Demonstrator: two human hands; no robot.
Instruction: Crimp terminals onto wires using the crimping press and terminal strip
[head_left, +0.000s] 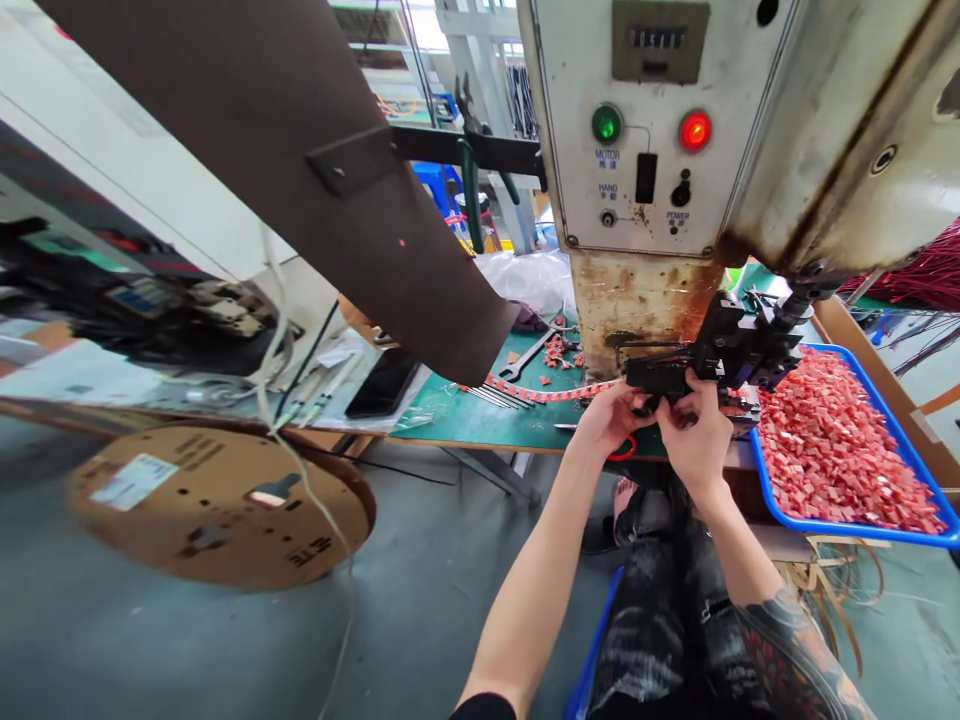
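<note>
Both of my hands are raised to the black tooling (664, 380) at the foot of a worn white press machine (559, 120). My left hand (609, 420) has its fingers pressed together at the tooling's front edge. Beside it, my right hand (697, 428) pinches close under the same block, with the fingertips of both hands almost meeting. Whatever lies between the fingers is too small or hidden to make out. From the left, a strip of red-and-white pieces (536, 393) runs towards the tooling. A red scissor-like loop (624, 450) shows just below my left hand.
A blue tray (763, 470) heaped with small red pieces (847, 440) stands on the right. On the green bench lie a wrench (529, 355) and thin metal rods (499, 397). A dark phone (384, 383), a large cardboard reel (225, 500) and a hanging dark chute (442, 260) are on the left.
</note>
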